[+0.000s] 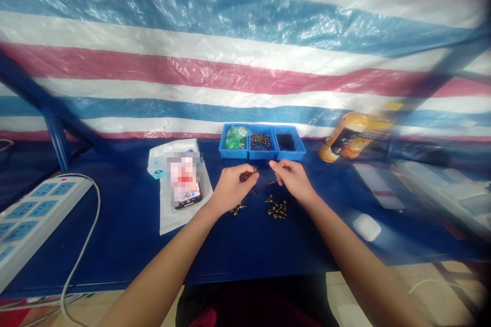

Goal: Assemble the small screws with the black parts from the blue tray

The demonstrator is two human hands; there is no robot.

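My left hand (236, 185) is closed, with a small dark metal piece pinched between thumb and fingers. To its right, my right hand (292, 178) has its fingers curled together; anything in them is too small to make out. Small brass-coloured screw-like parts (276, 209) lie in a loose pile below my right hand. A few more (237, 209) show beside my left wrist. Beyond both hands stand three joined blue bins (262, 155): the left one holds a green bag (236, 138), the middle one small metal parts (261, 141), the right one dark screws (286, 142).
A phone (187, 186) lies on white packaging (169, 219) at the left, near a power strip (46, 214) with a white cable (94, 217). Orange bottles (345, 135), a white case (367, 227) and a blurred pale flat object (378, 186) are at the right.
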